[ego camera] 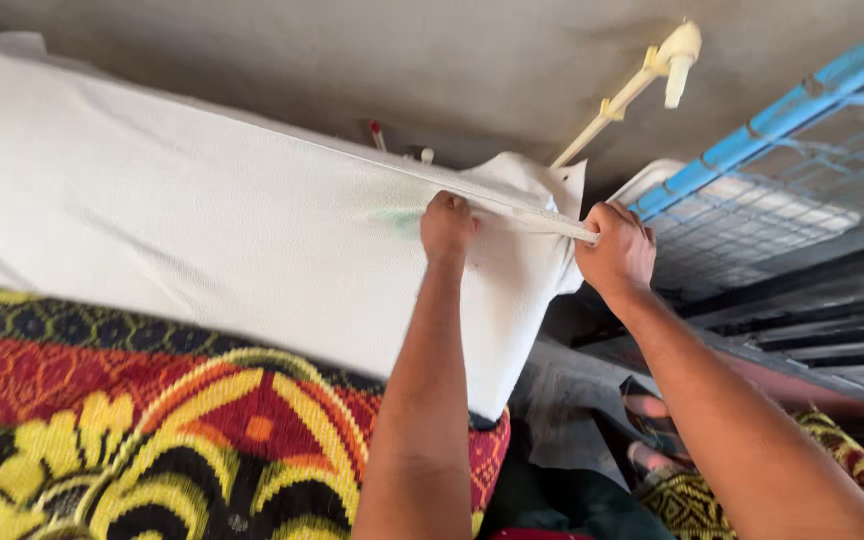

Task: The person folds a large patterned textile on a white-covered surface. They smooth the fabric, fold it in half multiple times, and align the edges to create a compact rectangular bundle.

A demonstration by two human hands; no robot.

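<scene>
Two hands up on the same white fabric pillow cover (202,230) here, both working the zipper edge at its end. The left hand (447,228) is closed in a fist, pinching the cover's top seam, knuckles facing the camera. The right hand (617,252) sits just to the side of it, apart from the left, fingers clamped on the end of the pale zipper strip (542,218) that runs between the two hands and sticks out a bit past the cover's corner.

The pillow itself stretches away from the left hand, long and plump, with a faint greenish smudge (397,220) right next to that fist. Below both forearms there's a bed blanket with a bold red, yellow and black floral pattern (122,420), and the pillow lies on it.

Beyond the right hand is a blue-painted metal frame with wire mesh (782,170), and above the hands a cream plastic rod with a knobby end (652,70) slants past a grey plaster wall (352,60).
</scene>
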